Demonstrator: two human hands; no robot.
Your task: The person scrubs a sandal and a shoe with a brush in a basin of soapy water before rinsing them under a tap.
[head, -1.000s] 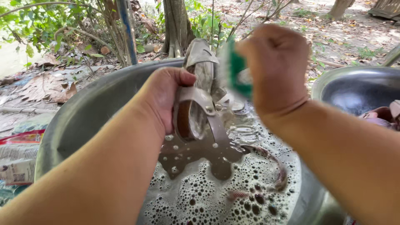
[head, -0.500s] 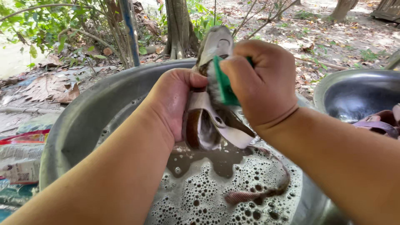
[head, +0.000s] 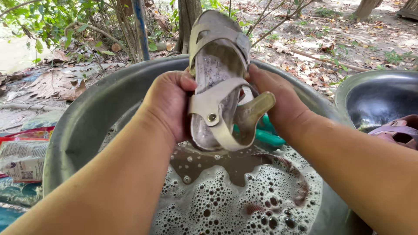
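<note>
A wet beige strapped sandal (head: pixel 216 78) is held upright over a large metal basin (head: pixel 93 115) of brown soapy water (head: pixel 235 196). My left hand (head: pixel 167 102) grips the sandal's left side near the heel. On the sandal's right side my right hand (head: pixel 274 98) touches its edge, while a green brush (head: pixel 265 135) shows under that hand, behind the heel strap. Whether the right hand still grips the brush is hard to tell. The footbed faces me, speckled with suds.
A second metal basin (head: pixel 379 93) at the right holds a pinkish sandal (head: pixel 394 132). Printed packets (head: pixel 21 159) lie on the ground at the left. Tree trunks, a blue pole (head: pixel 140 28), dry leaves and bare soil lie beyond the basins.
My right hand stopped scrubbing and dropped from the sandal's upper part to its right side, bringing the green brush low. The sandal turned so its footbed faces me and rose higher.
</note>
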